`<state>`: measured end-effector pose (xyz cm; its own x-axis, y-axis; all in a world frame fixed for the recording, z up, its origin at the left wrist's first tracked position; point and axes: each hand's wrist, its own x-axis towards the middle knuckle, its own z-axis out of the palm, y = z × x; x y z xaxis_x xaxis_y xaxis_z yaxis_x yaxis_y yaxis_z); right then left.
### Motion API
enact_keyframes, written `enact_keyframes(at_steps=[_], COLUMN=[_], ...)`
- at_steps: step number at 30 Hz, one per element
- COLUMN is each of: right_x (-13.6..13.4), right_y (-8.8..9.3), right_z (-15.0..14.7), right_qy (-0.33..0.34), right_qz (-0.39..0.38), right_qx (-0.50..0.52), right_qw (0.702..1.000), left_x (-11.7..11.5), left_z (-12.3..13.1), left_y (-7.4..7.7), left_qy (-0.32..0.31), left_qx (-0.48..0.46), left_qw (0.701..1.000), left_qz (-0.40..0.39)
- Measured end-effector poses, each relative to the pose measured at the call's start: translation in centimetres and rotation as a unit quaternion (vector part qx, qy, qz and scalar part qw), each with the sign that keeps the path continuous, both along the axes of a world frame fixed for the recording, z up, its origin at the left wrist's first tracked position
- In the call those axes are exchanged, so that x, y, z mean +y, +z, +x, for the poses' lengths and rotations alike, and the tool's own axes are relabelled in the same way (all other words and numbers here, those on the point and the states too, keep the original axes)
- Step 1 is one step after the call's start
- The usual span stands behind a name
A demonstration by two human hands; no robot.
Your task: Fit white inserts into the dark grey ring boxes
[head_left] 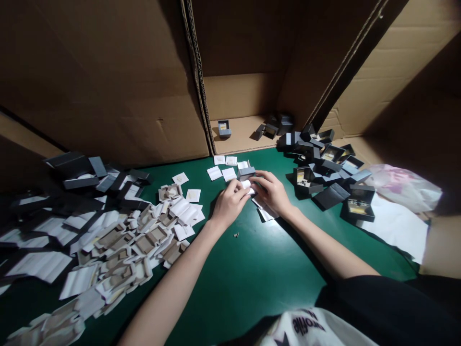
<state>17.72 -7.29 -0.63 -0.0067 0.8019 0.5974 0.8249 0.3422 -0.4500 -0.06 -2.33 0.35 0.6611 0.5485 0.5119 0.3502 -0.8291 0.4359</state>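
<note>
Handles white piece (245, 184) towards far side of green surface (252, 278)

Pinches white piece in fingertips of left hand (230, 202). Rests bent fingers of right hand (268, 190) against it or against grey box (246, 173) just behind; cannot tell which, nor how firmly. Locates white piece between the hands, near loose white cards (215, 173). For sound work, probably best to support white piece from both sides, press along any folds and avoid crushing seemingly thin stock. Advise holding grey box steady and card trays (148, 240) clear of left forearm. Reads "profile" on shirt (334, 329), further lettering cut off. Finds pink print on plastic bag (403, 187) illegible
</note>
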Motion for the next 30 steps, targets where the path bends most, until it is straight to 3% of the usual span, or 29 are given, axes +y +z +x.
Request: enact_keyframes(at_steps=[12,20,30], right_x=[-0.23,0.28,0.14], right_y=[0.59,0.0,0.82], right_z=[-0.47,-0.41,-0.81], right_qy=[-0.007,0.007,-0.045], right_qz=[-0.059,-0.039,-0.026], right_qx=[-0.092,-0.088,-0.131], right_qw=[0.994,0.995,0.99], left_x=[-0.28,-0.71,-0.69], left_z=[0.12,0.2,0.31], left_y=[0.64,0.7,0.27], left_qy=[0.017,0.034,0.048], left_qx=[0.001,0.041,0.103], left_qw=[0.999,0.997,0.991], left_qz=[0.038,0.048,0.077])
